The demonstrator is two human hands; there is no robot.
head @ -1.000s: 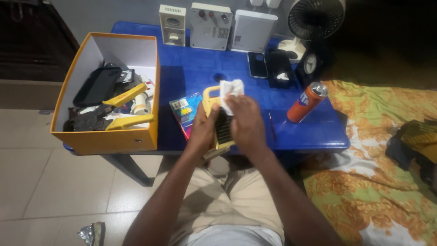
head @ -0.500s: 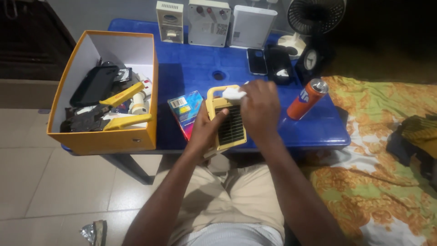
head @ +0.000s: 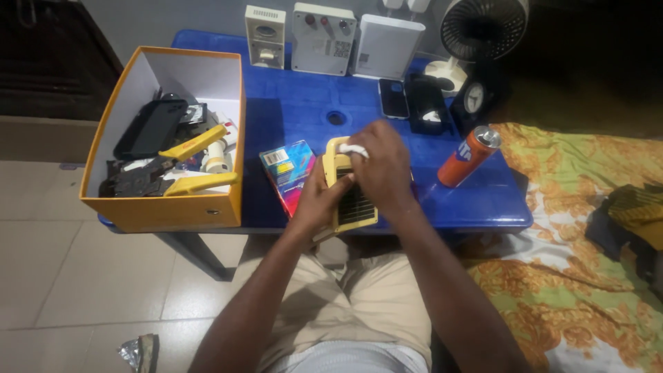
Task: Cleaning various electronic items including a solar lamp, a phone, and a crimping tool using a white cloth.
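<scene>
Gripping the yellow solar lamp (head: pixel 349 200) along its left edge, the left hand (head: pixel 314 200) is holding it over the near rim of the blue table (head: pixel 290 110), long axis running away from the person, handle farthest. The right hand (head: pixel 380 169) is pinching a white tissue (head: pixel 353 148) at the lamp's handle end, lying over the panel. Beyond are lying a colourful small box (head: pixel 289 173), an orange can (head: pixel 468 156) and an orange cardboard box (head: pixel 173 207).

Colourful flat packet (head: pixel 290 171) beside orange open box (head: pixel 166 211)
</scene>
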